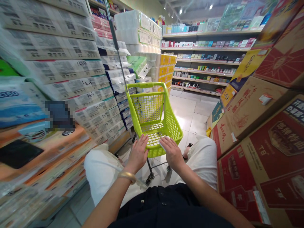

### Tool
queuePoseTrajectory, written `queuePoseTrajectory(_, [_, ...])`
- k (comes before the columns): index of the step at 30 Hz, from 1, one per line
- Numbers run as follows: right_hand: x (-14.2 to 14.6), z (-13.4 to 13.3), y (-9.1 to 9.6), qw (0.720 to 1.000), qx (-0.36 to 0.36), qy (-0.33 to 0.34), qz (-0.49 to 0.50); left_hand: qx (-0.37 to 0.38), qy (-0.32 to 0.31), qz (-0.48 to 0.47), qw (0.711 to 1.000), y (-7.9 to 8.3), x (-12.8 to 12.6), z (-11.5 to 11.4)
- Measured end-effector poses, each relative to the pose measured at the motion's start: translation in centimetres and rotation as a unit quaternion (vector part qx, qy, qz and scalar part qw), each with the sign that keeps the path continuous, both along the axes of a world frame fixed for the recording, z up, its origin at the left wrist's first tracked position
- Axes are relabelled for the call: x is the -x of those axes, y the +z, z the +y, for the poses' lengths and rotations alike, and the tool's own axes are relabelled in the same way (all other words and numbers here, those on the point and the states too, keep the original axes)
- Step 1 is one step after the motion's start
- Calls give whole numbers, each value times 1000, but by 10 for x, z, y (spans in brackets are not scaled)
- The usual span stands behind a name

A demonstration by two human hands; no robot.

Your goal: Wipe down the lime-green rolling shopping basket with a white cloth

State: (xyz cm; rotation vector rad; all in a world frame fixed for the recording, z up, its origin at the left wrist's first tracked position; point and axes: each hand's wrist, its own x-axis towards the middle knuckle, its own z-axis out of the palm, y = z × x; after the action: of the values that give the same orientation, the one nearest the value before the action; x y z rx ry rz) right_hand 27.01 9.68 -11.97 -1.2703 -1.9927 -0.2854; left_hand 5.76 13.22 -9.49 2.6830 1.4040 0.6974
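Operator: Clock centred on the cart, 12 straight ahead. What bounds the workspace?

Guide: From 9 to 11 o'clock you have stacked wrapped packs point(68, 71); at 3 o'clock, stacked cartons point(257, 98). Wall shelving point(201, 48) stands beyond, at 1 o'clock. Both stacks limit sideways movement. Your open room is the tiled floor point(184, 106) between 12 and 2 o'clock.

Operator: Where is the cart?

Guide: The green cart point(175, 126) stands upright on castors directly ahead of you, your knees flanking its near end. Its low near rim point(155, 148) lies at 6 o'clock; the taller mesh back and handle stand toward 12.

Operator: State of the hands?

Guide: Your left hand point(140, 149), at 7 o'clock, is unclenched, fingers extended and resting on the rim. Your right hand point(172, 151), at 5 o'clock, holds a white piece point(162, 145) beneath its fingers, against the rim. Its material cannot be identified.

Operator: Which step is this, and what does the next move call for?

Guide: Judged by hand placement, you are working the white piece at the near rim. Further movement would call for light pressure along that edge; a hard push could roll the cart toward 12.
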Motion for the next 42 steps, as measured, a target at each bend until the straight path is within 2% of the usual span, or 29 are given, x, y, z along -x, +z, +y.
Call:
queuePoseTrajectory(4, [-46, -1, -5, 996, -5, -81, 30, 0, 5, -5, 1000, 1, 1, -1])
queuePoseTrajectory(7, [-54, 0, -7, 992, -5, -117, 38, 1, 2, -9, 1000, 0, 0, -2])
queuePoseTrajectory(10, [-28, 0, -6, 995, -5, -94, 32, 0, -6, -16, 1000, -1, -2, -4])
queuePoseTrajectory(15, [38, -1, 3, 1000, 2, 18, 2, -2, -11, -20, 1000, -1, -2, -6])
queuePoseTrajectory(18, [44, -3, 5, 999, 7, 40, -4, -1, -11, -21, 1000, 0, -1, -6])
queuePoseTrajectory(21, [16, -4, 2, 1000, 6, 3, 5, -2, -8, -22, 1000, 0, 0, -8])
queuePoseTrajectory(25, [-40, -2, -4, 995, -6, -92, 43, 1, -1, -21, 1000, 1, 1, -9])
queuePoseTrajectory(28, [-60, 0, -6, 988, -11, -137, 73, 0, -1, -25, 1000, 0, 0, -9])
queuePoseTrajectory(31, [-43, -1, -6, 990, -17, -123, 71, -6, -4, -36, 999, -2, 0, -8])
queuePoseTrajectory(37, [34, -9, -1, 1000, -2, 15, 10, -18, -17, -55, 998, -7, 2, -7])
queuePoseTrajectory(39, [38, -9, 0, 1000, -1, 29, 7, -20, -18, -54, 998, -7, 4, -7])
queuePoseTrajectory(42, [9, -6, -3, 1000, -2, -6, 25, -20, -18, -52, 998, -7, 7, -7])
